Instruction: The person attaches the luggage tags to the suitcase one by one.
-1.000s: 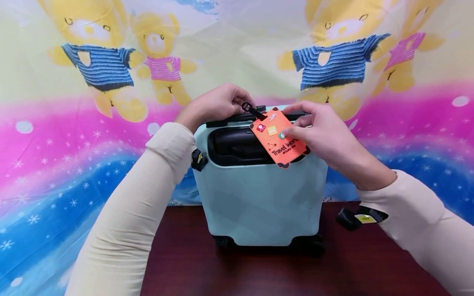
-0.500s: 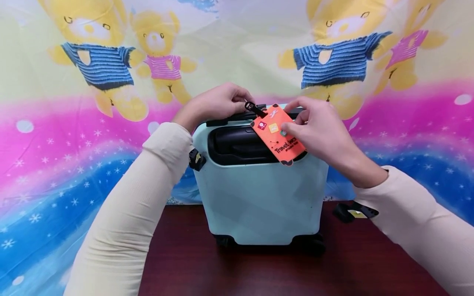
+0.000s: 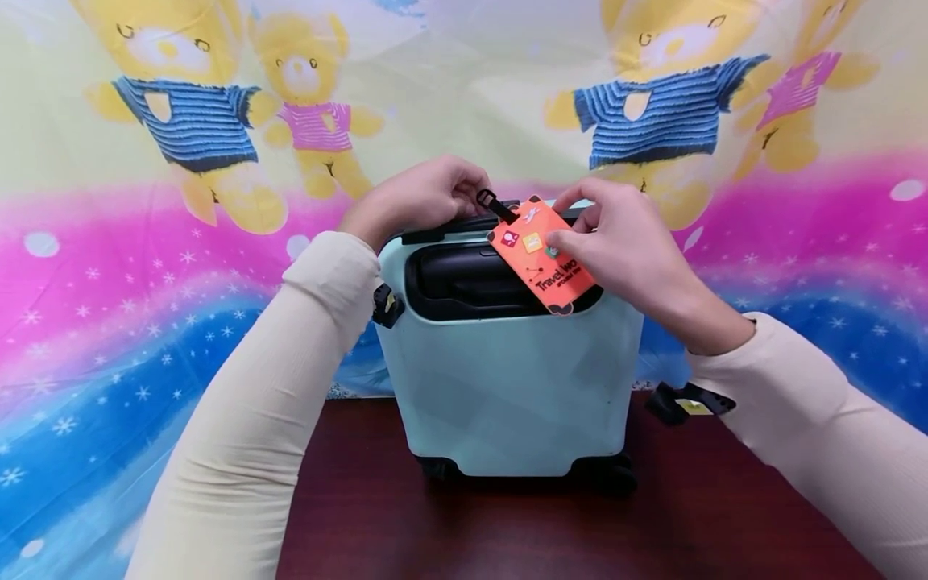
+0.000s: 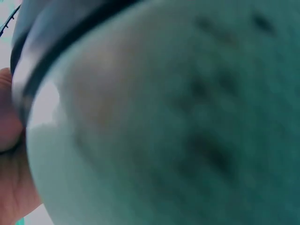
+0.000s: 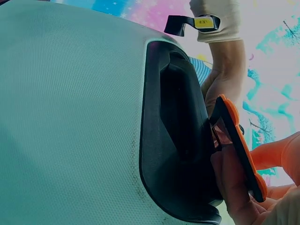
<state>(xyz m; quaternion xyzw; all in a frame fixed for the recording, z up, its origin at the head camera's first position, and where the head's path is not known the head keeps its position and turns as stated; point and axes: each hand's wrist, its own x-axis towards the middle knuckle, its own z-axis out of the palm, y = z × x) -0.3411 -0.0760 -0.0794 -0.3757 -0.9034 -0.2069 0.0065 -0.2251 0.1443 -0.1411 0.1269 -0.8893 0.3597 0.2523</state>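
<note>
An orange luggage tag printed "Travel World" hangs tilted in front of a pale mint suitcase. My right hand pinches it by the right side, thumb on the printed face; the right wrist view shows fingers behind the tag. Its black strap sticks up toward the upper left, buckle end loose. My left hand grips the black top handle, fingers curled at its far side just beside the buckle; those fingertips are mostly hidden. In the left wrist view, my thumb touches dark trim.
The suitcase stands upright on a dark red-brown table, on black wheels. A recessed black pocket lies below the handle. Behind hangs a cloth backdrop with printed bears. Black wrist-camera mounts stick out from both sleeves.
My right hand has shifted slightly up and left with the luggage tag. The left hand stays at the handle; the strap's buckle end has moved only a little.
</note>
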